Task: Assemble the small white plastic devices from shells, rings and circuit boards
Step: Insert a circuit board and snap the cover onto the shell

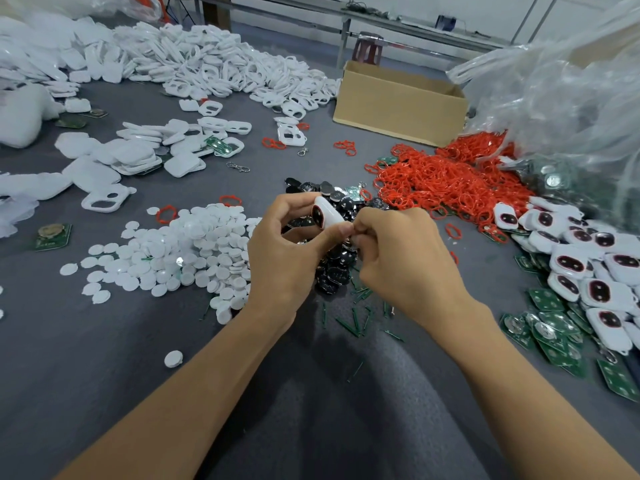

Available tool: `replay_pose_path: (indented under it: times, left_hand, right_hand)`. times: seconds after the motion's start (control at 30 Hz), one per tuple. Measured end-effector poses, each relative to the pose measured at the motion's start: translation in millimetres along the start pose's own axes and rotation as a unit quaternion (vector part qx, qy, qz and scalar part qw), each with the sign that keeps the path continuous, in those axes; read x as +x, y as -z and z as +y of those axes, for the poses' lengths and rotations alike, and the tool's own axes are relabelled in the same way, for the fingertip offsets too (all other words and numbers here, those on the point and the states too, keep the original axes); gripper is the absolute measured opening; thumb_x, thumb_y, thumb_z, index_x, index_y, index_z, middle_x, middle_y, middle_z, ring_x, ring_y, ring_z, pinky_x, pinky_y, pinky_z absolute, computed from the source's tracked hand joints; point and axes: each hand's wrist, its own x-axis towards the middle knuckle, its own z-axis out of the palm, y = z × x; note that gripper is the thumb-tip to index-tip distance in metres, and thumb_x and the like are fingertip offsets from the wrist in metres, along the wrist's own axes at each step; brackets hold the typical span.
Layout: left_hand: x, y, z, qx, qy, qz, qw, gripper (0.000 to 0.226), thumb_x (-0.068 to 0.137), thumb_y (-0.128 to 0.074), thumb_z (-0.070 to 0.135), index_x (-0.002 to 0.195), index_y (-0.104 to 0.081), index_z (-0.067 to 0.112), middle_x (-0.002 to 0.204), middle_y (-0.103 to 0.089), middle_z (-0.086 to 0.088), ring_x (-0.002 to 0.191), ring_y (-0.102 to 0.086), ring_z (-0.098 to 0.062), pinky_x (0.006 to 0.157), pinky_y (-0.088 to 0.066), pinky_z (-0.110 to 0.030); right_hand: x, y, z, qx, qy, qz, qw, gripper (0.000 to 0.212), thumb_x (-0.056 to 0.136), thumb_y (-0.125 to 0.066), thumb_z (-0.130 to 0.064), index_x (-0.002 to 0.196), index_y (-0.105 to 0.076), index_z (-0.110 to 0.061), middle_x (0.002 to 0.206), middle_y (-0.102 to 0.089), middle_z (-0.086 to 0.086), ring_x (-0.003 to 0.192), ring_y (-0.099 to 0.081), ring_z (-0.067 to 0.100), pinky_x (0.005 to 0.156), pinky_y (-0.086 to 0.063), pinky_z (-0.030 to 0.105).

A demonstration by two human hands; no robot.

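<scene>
Head view: what's at centre frame?
— Over the grey table (138, 358), left of the red rings (450, 178), the left hand (280, 258) clamps a white shell (329, 214). The right hand (405, 261) bunches its fingers at the shell's lower-right end, grip hidden.
— Handling?
— Likely light, stiff, slick: pinch the edges. Long axis upper-left to lower-right, window facing left.

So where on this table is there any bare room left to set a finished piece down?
Bare grey cloth lies along the near edge: below the white discs, and between the two forearms. A smaller patch sits between the white shells and red rings. The right side, with finished devices and circuit boards, is crowded.
</scene>
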Motion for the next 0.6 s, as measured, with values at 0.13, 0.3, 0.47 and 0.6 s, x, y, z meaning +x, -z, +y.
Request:
replay_pose_path:
  times: [0.13,0.3,0.47,0.6]
  left_hand:
    - [5,3,2,-0.039,0.033,-0.068,0.996,0.054,0.052,-0.083,0.031,0.104,-0.07,0.025,0.103,-0.073,0.003,0.083,-0.073,-0.017,0.074,-0.058,-0.029]
    - [0,0,0,-0.001,-0.003,-0.053,0.999,0.051,0.059,-0.085,0.029,0.107,-0.067,0.029,0.105,-0.071,0.008,0.09,-0.072,-0.016,0.078,-0.059,-0.031]
    - [-1,-1,-4,0.023,-0.019,-0.016,0.999,0.044,0.068,-0.087,0.02,0.105,-0.066,0.034,0.102,-0.07,0.012,0.09,-0.072,-0.014,0.084,-0.058,-0.045]
    - [-4,-2,-4,0.045,-0.049,0.01,0.998,0.045,0.067,-0.088,0.022,0.1,-0.063,0.041,0.094,-0.068,0.025,0.083,-0.07,-0.004,0.071,-0.057,-0.022]
  right_hand:
    - [3,7,5,-0.015,0.025,-0.027,0.999,0.015,0.08,-0.056,-0.002,0.086,-0.067,-0.011,0.079,-0.064,0.011,0.079,-0.056,0.035,0.065,-0.047,0.042]
    - [2,7,1,-0.028,0.009,-0.043,0.999,0.014,0.077,-0.053,-0.003,0.085,-0.064,-0.009,0.079,-0.059,0.01,0.077,-0.054,0.035,0.065,-0.047,0.042]
    - [-1,3,-4,-0.03,0.004,-0.01,0.999,0.01,0.078,-0.053,-0.004,0.082,-0.061,-0.005,0.074,-0.055,0.011,0.071,-0.05,0.035,0.058,-0.04,0.039]
    - [-3,-1,-7,-0.025,-0.003,0.012,1.0,0.009,0.076,-0.054,-0.003,0.082,-0.061,-0.005,0.07,-0.053,0.01,0.068,-0.048,0.036,0.055,-0.038,0.04]
